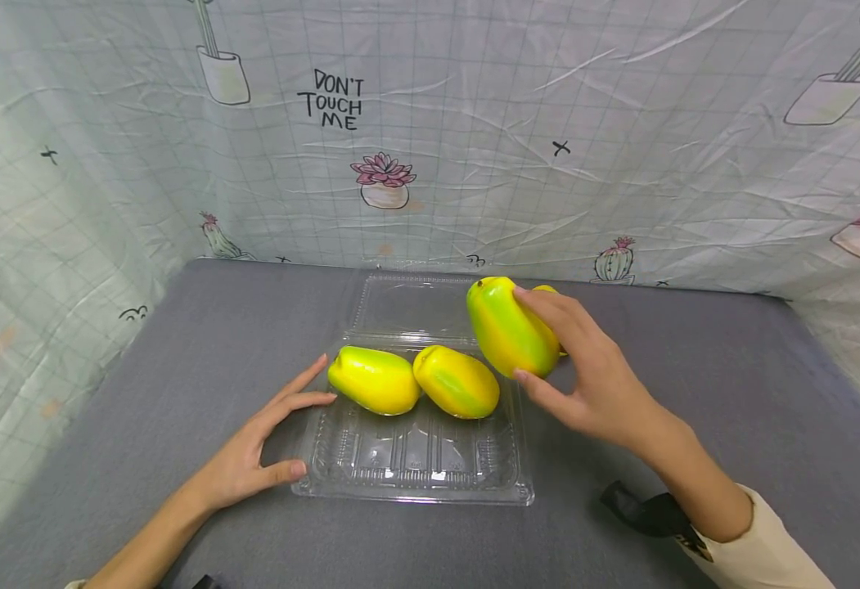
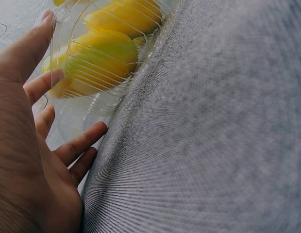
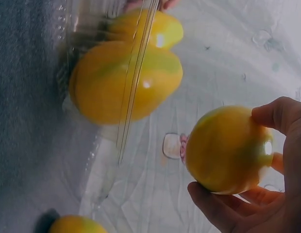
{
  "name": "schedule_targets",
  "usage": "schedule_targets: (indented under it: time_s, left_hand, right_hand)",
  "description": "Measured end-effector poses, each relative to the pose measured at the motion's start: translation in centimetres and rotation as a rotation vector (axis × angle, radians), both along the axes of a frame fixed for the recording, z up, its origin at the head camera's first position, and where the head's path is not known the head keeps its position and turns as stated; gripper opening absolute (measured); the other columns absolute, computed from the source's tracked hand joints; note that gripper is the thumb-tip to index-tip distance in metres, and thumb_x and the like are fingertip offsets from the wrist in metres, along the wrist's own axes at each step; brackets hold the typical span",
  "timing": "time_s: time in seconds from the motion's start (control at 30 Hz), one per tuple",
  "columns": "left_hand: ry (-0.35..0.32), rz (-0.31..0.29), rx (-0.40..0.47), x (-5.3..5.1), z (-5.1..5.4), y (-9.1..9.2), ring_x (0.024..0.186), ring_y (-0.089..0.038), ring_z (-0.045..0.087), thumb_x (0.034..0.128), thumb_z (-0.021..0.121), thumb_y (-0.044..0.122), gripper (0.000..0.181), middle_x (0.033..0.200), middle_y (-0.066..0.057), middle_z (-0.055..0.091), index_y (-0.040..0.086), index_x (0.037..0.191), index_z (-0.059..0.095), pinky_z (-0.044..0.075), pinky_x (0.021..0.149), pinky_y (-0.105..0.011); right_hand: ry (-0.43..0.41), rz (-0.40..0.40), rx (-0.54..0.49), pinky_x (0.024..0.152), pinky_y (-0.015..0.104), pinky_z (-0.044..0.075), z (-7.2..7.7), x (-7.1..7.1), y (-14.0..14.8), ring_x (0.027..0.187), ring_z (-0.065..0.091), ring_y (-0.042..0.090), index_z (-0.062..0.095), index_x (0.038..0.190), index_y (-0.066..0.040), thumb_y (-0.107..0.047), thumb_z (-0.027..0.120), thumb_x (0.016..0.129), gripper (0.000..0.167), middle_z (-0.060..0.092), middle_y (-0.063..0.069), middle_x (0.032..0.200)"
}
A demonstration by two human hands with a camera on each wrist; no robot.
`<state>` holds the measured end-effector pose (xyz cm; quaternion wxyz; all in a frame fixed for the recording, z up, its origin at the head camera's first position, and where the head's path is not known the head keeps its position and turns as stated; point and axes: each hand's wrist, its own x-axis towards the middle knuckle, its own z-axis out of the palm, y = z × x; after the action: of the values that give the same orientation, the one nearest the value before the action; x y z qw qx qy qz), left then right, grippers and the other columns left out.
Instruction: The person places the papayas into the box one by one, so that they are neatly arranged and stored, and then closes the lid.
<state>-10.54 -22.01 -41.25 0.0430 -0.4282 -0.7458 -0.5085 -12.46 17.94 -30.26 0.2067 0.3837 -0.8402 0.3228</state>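
Yellow-green fruits, four in view, come against a pale checked cloth, the largest thing here, which hangs behind and at both sides and is printed with potted plants and cacti. Next in size is the grey table. On it stands a clear plastic container, its hinged lid folded open towards the cloth and its ribbed base nearer the person.

The left hand lies at the container's left side with fingers and thumb spread wide and nothing gripped; its fingertips seem to touch the plastic wall. The right hand, in a cream sleeve, pinches one fruit between thumb and fingers, opened only as wide as that fruit, and holds it raised at the container's right side. Two more fruits lie side by side in the far part of the base, their ends close together. The fourth, mostly hidden by the right hand in the head view, is on the table to the right of the container.

A dark strap shows beside the right forearm. Smallest is the cloth's black lettering, reading "DON'T TOUCH ME"; another piece, beginning with T, is cut off at the right edge.
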Motion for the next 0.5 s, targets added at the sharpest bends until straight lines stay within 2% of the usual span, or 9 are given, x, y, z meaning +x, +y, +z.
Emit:
schedule_targets:
  time_s: [0.13,0.37,0.5]
  left_hand:
    - [-0.007,0.0,-0.001,0.0,0.0,-0.1,0.141,-0.041,0.012,0.0851,0.07,0.029,0.064,0.153,-0.029,0.016,-0.003,0.135,0.046,0.012,0.113,-0.027]
    - [-0.002,0.001,0.0,0.0,0.0,-0.1,0.141,-0.042,0.012,0.0851,0.07,0.029,0.065,0.152,-0.03,0.016,-0.003,0.135,0.046,0.012,0.113,-0.028]
    - [-0.002,0.0,-0.002,0.0,0.0,-0.1,0.141,-0.042,0.012,0.0851,0.07,0.03,0.065,0.152,-0.03,0.016,-0.003,0.135,0.046,0.012,0.113,-0.028]
  right_hand:
    - [0.007,0.034,-0.007,0.095,0.03,0.042,0.1,0.1,-0.7,0.124,0.043,0.027,0.04,0.143,-0.005,-0.033,0.061,0.088,0.065,0.045,0.01,0.139]
    - [-0.027,0.087,0.003,0.091,0.033,0.045,0.2,0.6,-2.2,0.12,0.044,0.024,0.034,0.146,-0.004,-0.023,0.063,0.083,0.072,0.043,0.01,0.14]
    - [-0.043,0.129,0.001,0.096,0.035,0.042,0.2,1.0,-3.1,0.122,0.044,0.025,0.033,0.146,-0.004,-0.022,0.064,0.082,0.073,0.042,0.011,0.139]
